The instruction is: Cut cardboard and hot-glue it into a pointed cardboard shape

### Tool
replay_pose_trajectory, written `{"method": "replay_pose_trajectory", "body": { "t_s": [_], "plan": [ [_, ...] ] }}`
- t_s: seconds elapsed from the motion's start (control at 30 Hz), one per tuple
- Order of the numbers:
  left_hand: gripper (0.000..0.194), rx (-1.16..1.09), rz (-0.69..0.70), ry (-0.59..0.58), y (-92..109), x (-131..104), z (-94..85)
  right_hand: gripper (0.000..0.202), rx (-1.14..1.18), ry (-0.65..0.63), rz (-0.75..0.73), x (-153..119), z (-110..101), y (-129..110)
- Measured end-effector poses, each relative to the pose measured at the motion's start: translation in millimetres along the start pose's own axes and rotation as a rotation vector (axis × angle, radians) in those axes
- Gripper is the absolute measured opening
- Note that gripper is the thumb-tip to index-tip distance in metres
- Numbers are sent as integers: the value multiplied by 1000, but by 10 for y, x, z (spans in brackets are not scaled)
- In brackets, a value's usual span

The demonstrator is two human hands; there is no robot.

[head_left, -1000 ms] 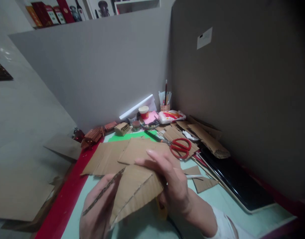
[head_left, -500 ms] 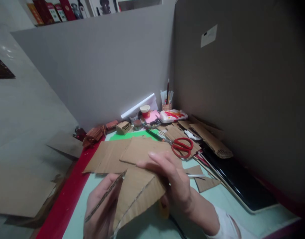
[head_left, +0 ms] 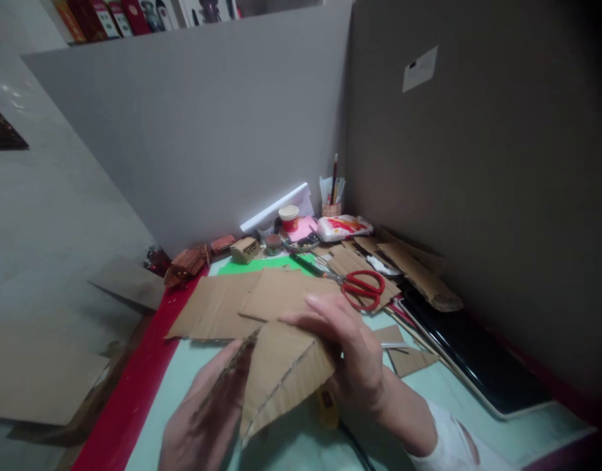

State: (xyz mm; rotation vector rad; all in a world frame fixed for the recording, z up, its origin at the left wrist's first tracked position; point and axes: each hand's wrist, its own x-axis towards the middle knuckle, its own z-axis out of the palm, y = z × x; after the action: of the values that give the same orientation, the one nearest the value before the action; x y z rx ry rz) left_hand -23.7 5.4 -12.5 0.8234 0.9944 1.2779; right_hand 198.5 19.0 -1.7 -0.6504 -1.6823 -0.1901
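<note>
Between my two hands is a folded cardboard piece (head_left: 286, 369) with slanting panels and rough, pale cut edges. My left hand (head_left: 195, 409) holds its left panel, fingers behind the board. Across the upper right side lies my right hand (head_left: 357, 360), its thumb and fingers closed around the piece. Below the right palm shows part of a yellow tool (head_left: 328, 409) with a black cord; the hand hides the rest. Just beyond the hands, flat cardboard sheets (head_left: 217, 304) lie overlapping on the pale green tabletop (head_left: 158, 399).
Red-handled scissors (head_left: 362, 290) rest on cardboard scraps to the right. Farther right are a black tablet-like slab (head_left: 472, 360) and stacked cardboard strips (head_left: 419, 275). At the back stand a paper cup (head_left: 289, 220), a brush holder (head_left: 332, 209) and a wipes pack (head_left: 345, 227). Grey partitions enclose the table.
Both hands and the folded cardboard have shifted slightly right. The left panel now tilts differently, with its edge less visible, and more of the yellow tool shows.
</note>
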Motion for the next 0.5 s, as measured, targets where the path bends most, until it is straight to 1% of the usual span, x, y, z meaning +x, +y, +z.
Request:
{"method": "replay_pose_trajectory", "body": {
  "t_s": [0.03,0.1,0.17,0.2,0.27,0.33,0.43,0.5],
  "plan": [
    [16,-28,-46,-9,26,1,4,53,-5,0,-1,-2,-7,-1],
    [30,-78,-141,-58,70,-8,42,53,-18,-15,-27,-5,-31,-7],
    [41,-93,-182,-105,98,-24,113,55,-32,-57,-64,-6,-61,-17],
    [40,-101,-187,-122,110,-31,156,56,-36,-83,-82,-5,-75,-22],
    [33,-126,-199,-137,138,-40,243,56,-46,-128,-105,-2,-96,-28],
    [31,-179,-273,-165,182,-47,320,54,-56,-137,-115,4,-101,-24],
    [34,-302,-435,-290,245,-62,385,49,-63,-116,-122,18,-85,10],
    [38,-342,-450,-383,252,-72,370,54,-73,-77,-116,21,-70,48]
  ]
}}
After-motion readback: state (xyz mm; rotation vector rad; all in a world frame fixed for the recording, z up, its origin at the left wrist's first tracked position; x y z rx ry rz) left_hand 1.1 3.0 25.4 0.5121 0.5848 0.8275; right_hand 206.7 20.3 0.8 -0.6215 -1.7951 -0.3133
